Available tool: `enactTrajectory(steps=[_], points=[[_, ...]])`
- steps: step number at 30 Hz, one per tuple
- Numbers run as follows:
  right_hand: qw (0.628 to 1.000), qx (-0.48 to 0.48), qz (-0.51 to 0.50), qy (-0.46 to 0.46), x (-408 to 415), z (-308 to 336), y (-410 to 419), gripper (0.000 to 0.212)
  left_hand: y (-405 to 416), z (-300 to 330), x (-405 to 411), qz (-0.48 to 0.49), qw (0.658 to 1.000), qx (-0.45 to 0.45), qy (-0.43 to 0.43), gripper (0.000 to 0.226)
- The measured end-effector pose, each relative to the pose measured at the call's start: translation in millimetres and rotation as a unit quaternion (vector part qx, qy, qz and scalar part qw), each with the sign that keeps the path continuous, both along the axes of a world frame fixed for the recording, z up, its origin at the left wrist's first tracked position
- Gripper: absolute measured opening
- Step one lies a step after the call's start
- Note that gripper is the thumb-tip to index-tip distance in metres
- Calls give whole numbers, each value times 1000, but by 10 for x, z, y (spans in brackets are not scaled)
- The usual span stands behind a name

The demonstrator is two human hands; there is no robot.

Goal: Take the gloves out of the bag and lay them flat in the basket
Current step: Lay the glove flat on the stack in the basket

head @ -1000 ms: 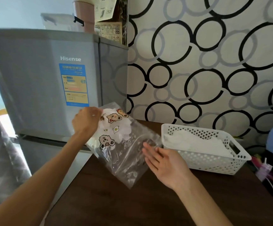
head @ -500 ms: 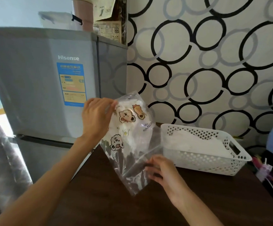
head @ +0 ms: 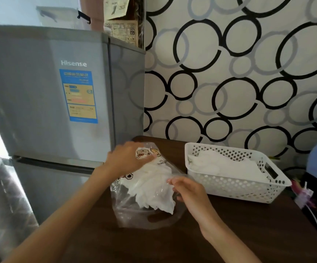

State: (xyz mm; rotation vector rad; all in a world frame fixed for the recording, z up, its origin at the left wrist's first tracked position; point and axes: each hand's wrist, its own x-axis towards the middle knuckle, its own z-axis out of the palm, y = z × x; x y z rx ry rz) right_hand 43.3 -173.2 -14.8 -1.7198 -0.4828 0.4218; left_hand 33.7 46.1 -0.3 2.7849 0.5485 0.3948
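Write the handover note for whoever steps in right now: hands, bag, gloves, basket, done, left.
Left hand grips the printed top of the clear bag.
Right hand pinches the bag's right edge.
White gloves are inside the bag, which rests on the dark table.
White basket stands to the right, already holding white fabric.
Done: bag in hand.
Left: pull these gloves out, lay them flat in the basket.

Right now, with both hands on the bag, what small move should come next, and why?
Probably draw the white gloves out toward the basket. They are still inside the clear bag, which the left hand grips at its printed top while the right hand pinches its side. The basket sits just right, white fabric already inside.
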Motion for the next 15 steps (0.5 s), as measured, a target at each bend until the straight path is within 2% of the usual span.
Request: enactTrajectory(steps=[2, 3, 5, 7, 9, 12, 13, 15], points=[[997, -29, 23, -71, 30, -32, 1, 22, -15, -158, -9, -33, 994, 8, 101, 69], [991, -61, 34, -114, 57, -59, 1, 24, 0, -222, 5, -29, 992, 21, 122, 59], [965, -161, 48, -204, 104, -126, -14, 29, 31, -274, 3, -9, 994, 50, 101, 42], [921, -255, 47, -291, 123, -197, -31, 29, 38, -281, 11, -11, 995, 61, 75, 38], [883, -294, 54, -363, 112, -266, -7, 30, 44, -286, 47, -36, 995, 40, 88, 43], [836, -315, 69, -444, 147, -359, 116, 37, 27, -197, 10, -48, 989, -53, 126, 55], [820, -331, 69, -461, 193, -388, 160, 37, 35, -162, -31, -59, 987, -69, 135, 66], [797, -359, 74, -480, 280, -422, 224, 35, 18, -90, -159, -116, 977, -35, 178, 97]])
